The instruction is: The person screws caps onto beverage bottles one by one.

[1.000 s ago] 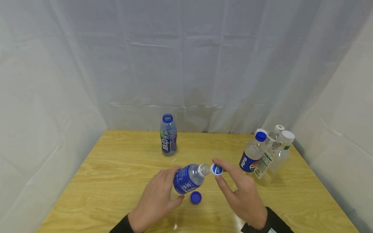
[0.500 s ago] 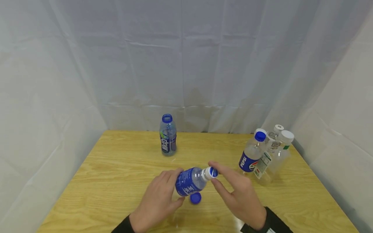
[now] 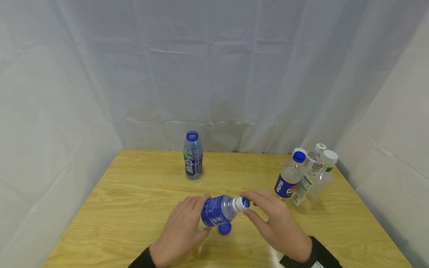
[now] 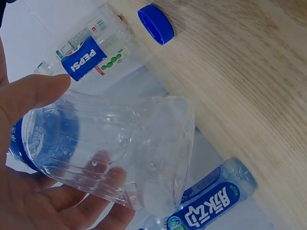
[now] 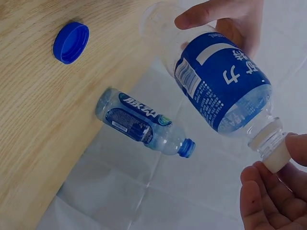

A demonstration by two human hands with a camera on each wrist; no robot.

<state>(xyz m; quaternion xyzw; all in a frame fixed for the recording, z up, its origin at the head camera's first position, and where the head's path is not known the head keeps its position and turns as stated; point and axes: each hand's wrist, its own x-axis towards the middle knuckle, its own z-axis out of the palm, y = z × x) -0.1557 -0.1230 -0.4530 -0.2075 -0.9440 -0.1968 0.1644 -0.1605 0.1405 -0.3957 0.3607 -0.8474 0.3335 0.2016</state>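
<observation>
My left hand [image 3: 182,227] grips a clear plastic water bottle [image 3: 216,211] with a blue label round its body. It is tilted nearly onto its side above the table, neck to the right. At the neck, my right hand [image 3: 276,221] pinches a white cap [image 3: 241,203] with a blue top between thumb and fingers. The right wrist view shows this cap [image 5: 277,159] over the bottle's mouth. Through the clear lower part of the bottle [image 4: 115,143], fingers of my left hand show in the left wrist view. A loose blue cap [image 3: 225,228] lies on the table just below the bottle.
An uncapped bluish bottle [image 3: 193,160] stands at the back of the wooden table [image 3: 140,178]. Towards the right, a Pepsi bottle [image 3: 287,178] with a blue cap stands close among several clear capped bottles. White sheeting [image 3: 214,74] hangs behind and at both sides.
The white cap, held apart from the bottle at first, has come onto its mouth. The bottle has shifted slightly right and down, and my right hand's fingers have turned round the cap.
</observation>
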